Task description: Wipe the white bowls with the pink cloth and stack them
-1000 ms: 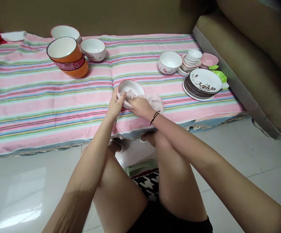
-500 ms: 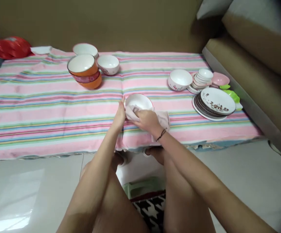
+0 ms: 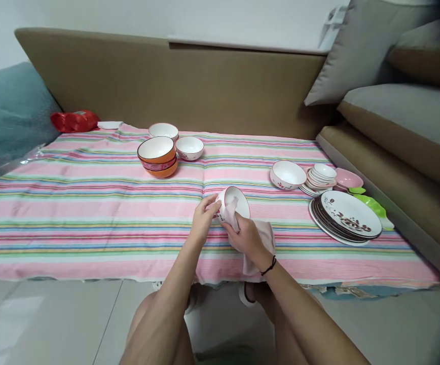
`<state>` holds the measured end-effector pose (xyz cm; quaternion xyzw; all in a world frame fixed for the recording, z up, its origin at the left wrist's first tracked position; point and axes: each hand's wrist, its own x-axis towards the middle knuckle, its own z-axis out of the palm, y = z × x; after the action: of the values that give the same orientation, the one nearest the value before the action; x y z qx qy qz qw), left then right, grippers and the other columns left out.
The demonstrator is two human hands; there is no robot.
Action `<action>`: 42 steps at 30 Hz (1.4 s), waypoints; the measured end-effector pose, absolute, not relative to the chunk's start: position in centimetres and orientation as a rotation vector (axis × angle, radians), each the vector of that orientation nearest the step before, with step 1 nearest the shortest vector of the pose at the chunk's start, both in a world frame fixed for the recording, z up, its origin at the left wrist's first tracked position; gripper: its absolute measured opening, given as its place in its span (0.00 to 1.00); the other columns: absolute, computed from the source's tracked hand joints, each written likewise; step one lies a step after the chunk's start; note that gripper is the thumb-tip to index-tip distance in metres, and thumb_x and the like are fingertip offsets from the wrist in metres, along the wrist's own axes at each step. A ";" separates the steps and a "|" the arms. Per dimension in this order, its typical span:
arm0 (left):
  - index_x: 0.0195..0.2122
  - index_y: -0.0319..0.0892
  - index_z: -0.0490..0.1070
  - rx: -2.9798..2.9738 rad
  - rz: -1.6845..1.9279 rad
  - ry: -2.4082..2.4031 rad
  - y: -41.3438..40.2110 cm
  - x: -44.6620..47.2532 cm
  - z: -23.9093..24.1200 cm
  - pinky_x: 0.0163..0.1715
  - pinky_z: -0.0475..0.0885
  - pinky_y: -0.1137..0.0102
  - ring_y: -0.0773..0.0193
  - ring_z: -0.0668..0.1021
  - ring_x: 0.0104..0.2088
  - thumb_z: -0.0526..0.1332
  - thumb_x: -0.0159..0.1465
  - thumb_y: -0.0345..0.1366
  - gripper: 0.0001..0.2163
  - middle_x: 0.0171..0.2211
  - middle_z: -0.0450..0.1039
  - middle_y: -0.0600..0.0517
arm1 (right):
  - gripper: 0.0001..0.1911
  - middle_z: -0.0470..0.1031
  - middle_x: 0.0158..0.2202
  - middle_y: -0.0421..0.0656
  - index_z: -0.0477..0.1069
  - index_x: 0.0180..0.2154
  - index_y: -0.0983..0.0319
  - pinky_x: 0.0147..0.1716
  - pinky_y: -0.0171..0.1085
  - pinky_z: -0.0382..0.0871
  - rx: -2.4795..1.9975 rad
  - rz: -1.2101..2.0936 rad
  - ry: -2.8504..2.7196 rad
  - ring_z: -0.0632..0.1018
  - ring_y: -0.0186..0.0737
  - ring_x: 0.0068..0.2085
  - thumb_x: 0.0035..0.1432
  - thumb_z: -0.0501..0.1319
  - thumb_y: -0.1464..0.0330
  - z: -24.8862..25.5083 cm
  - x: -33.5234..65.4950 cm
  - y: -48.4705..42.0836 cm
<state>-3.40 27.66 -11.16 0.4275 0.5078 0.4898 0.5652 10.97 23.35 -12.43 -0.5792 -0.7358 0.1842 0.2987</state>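
Between my hands is a white bowl (image 3: 242, 202) with a red rim and a small flower print, tilted so its inside faces right. My left hand (image 3: 204, 215) grips its outer left side, fingers on the wall. My right hand (image 3: 246, 234) is closed on a pale pink cloth (image 3: 263, 234), part of which lies over the bowl's near rim and inside. The rest of the cloth hangs down below that hand. A dark band circles my right wrist.
Stacked orange and red bowls (image 3: 156, 150) stand left, near a white bowl (image 3: 190, 147). Rightward are another bowl (image 3: 287, 175), small stacked dishes (image 3: 322, 175), a pink bowl (image 3: 348, 178), dark-edged plates (image 3: 351, 215) and a green dish (image 3: 374, 208). Cushions (image 3: 402, 116) edge the striped cloth (image 3: 109, 213).
My view has tipped up, showing more wall and sofa back. The bowl has turned from facing upward to tilted on its side, still in my left hand with the cloth against it.
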 end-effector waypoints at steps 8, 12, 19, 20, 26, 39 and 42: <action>0.53 0.52 0.74 1.086 1.032 1.150 27.5 -3.9 -10.5 0.42 0.72 0.68 0.55 0.74 0.53 0.67 0.56 0.48 0.23 0.57 0.71 0.50 | 0.31 0.70 0.57 0.55 0.65 0.57 0.63 0.58 0.54 0.63 -1.405 0.274 -2.174 0.69 0.58 0.59 0.57 0.65 0.55 -13.5 12.9 23.4; 0.62 0.55 0.65 1.076 0.948 1.163 27.2 -3.6 -10.4 0.39 0.72 0.69 0.57 0.76 0.47 0.64 0.59 0.51 0.30 0.50 0.75 0.51 | 0.20 0.77 0.44 0.50 0.70 0.49 0.61 0.45 0.49 0.73 -1.436 0.492 -2.123 0.78 0.53 0.46 0.59 0.62 0.57 -13.1 12.0 22.6; 0.60 0.51 0.68 1.136 1.045 1.119 27.6 -3.6 -10.8 0.48 0.72 0.67 0.54 0.72 0.56 0.64 0.59 0.49 0.27 0.59 0.70 0.51 | 0.25 0.65 0.61 0.48 0.63 0.59 0.49 0.57 0.52 0.67 -1.260 0.403 -1.892 0.67 0.54 0.61 0.61 0.59 0.58 -11.5 10.8 21.7; 0.60 0.51 0.68 1.149 1.046 1.113 27.6 -3.6 -10.8 0.49 0.72 0.67 0.53 0.71 0.58 0.64 0.59 0.48 0.27 0.60 0.68 0.52 | 0.23 0.67 0.60 0.48 0.64 0.57 0.49 0.56 0.53 0.68 -1.266 0.401 -1.874 0.68 0.55 0.60 0.60 0.59 0.58 -11.5 10.8 21.7; 0.62 0.53 0.66 1.233 0.994 1.132 27.2 -3.7 -10.6 0.55 0.69 0.62 0.50 0.65 0.64 0.63 0.61 0.48 0.27 0.65 0.61 0.52 | 0.27 0.73 0.53 0.48 0.63 0.57 0.58 0.52 0.47 0.72 -1.255 0.713 -2.046 0.74 0.50 0.54 0.59 0.62 0.58 -12.6 11.1 22.1; 0.51 0.45 0.72 1.636 1.334 1.121 25.1 -3.3 -8.1 0.65 0.54 0.54 0.53 0.61 0.66 0.59 0.64 0.41 0.15 0.64 0.62 0.47 | 0.34 0.59 0.66 0.49 0.57 0.66 0.58 0.64 0.59 0.57 -1.360 0.236 -2.311 0.52 0.57 0.69 0.62 0.59 0.54 -15.0 12.8 23.8; 0.39 0.45 0.73 1.496 1.404 0.821 21.2 -3.4 -4.2 0.58 0.66 0.53 0.51 0.72 0.57 0.56 0.67 0.43 0.09 0.53 0.74 0.47 | 0.29 0.64 0.63 0.49 0.60 0.64 0.59 0.64 0.57 0.58 -1.320 0.230 -2.263 0.58 0.55 0.67 0.64 0.58 0.59 -15.2 12.7 24.1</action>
<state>-3.40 21.18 -4.21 0.6050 0.3319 0.5675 0.4492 12.71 24.08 -15.18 -0.4856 -0.8324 0.0845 0.2531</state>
